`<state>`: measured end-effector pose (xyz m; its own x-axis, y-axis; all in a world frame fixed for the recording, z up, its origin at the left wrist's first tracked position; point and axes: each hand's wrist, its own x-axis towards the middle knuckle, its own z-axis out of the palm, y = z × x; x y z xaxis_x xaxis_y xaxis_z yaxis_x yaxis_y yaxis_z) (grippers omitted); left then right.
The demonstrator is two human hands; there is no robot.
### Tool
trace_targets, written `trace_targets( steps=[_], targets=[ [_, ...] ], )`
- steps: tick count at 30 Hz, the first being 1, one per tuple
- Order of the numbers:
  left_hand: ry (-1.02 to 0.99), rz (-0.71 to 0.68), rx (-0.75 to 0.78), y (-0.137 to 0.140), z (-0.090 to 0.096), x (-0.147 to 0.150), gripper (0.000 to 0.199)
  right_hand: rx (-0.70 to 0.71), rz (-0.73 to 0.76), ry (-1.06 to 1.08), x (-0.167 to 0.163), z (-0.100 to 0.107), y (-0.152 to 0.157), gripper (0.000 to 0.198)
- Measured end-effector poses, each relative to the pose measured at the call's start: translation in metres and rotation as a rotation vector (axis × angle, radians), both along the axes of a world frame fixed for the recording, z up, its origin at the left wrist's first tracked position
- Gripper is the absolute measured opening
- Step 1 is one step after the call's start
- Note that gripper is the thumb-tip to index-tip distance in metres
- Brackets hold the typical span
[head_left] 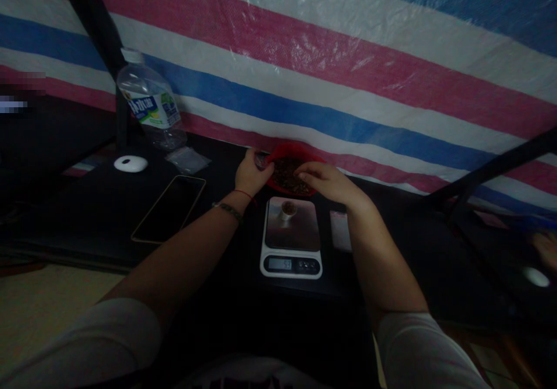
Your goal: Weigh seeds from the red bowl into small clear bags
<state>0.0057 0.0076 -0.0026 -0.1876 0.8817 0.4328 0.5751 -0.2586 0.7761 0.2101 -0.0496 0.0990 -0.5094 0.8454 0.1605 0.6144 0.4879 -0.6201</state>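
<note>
A red bowl (294, 150) full of small dark brown bits stands at the back of the dark table. My left hand (251, 174) grips the bowl's left rim, and something small and shiny shows by its fingers. My right hand (327, 181) reaches over the bowl's right side, fingers curled into the brown bits; what they pinch is too dark to tell. Just in front of the bowl sits a white kitchen scale (291, 237) with a small white cup (288, 210) of the same brown stuff on its platform. The scale's display is lit.
A dark phone (169, 207) lies left of the scale. Behind it are a small clear plastic bag (187, 159), a large water bottle (150, 106) and a white round lamp base (130, 163). A small white card (340, 231) lies right of the scale. A striped tarp (331, 64) hangs behind.
</note>
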Motion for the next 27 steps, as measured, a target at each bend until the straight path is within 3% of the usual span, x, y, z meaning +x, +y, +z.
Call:
trace_targets(
  steps=[4, 11, 18, 23, 27],
  targets=[
    [0.005, -0.008, -0.011, -0.001, 0.001, 0.000, 0.049, 0.034, -0.006, -0.003, 0.002, 0.001, 0.000, 0.029],
    [0.000, 0.003, -0.016, 0.000, 0.000, 0.000, 0.050, -0.093, 0.108, -0.108, -0.001, 0.005, -0.006, 0.035],
    [-0.024, 0.028, -0.006, -0.001, 0.002, -0.001, 0.053, -0.191, 0.213, -0.214, -0.001, -0.008, -0.005, 0.070],
    [-0.086, 0.089, 0.026, 0.000, 0.001, -0.002, 0.056, -0.177, 0.274, -0.273, -0.010, -0.021, -0.002, 0.049],
    [-0.119, 0.091, 0.059, 0.001, 0.000, -0.004, 0.047, -0.190, 0.268, -0.192, -0.015, -0.022, -0.002, 0.035]
  ],
)
